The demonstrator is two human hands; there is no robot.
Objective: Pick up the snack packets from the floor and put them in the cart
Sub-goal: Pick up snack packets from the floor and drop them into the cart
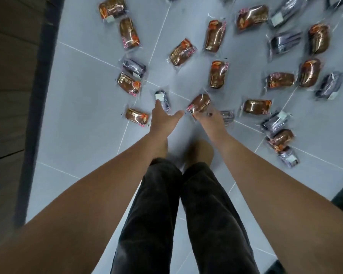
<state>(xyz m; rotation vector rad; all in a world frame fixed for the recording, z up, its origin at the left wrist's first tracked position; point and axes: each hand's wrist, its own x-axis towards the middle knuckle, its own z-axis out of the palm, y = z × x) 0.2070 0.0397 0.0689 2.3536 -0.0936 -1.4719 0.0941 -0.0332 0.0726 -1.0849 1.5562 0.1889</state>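
The right hand [211,118] pinches a brown snack packet [200,103] by its near end. The packet points away, tilted right. The left hand [162,118], fingers straight, touches a dark packet [165,101] on the grey tiled floor [83,107].

1. The floor [83,107] is recorded as pale grey tile, lined with white grout.
2. Brown packets [218,74], 10 to 3 o'clock: glossy brown, marked with orange-red patches and pink print.
3. Dark packets [284,43], chiefly 1 to 3 o'clock: blackish purple, white labels noted.
4. Trousers [206,214], 6 o'clock: plain charcoal.
5. Wooden surface [8,76], 9 o'clock: dark brown grain, edged by a black border [38,95].
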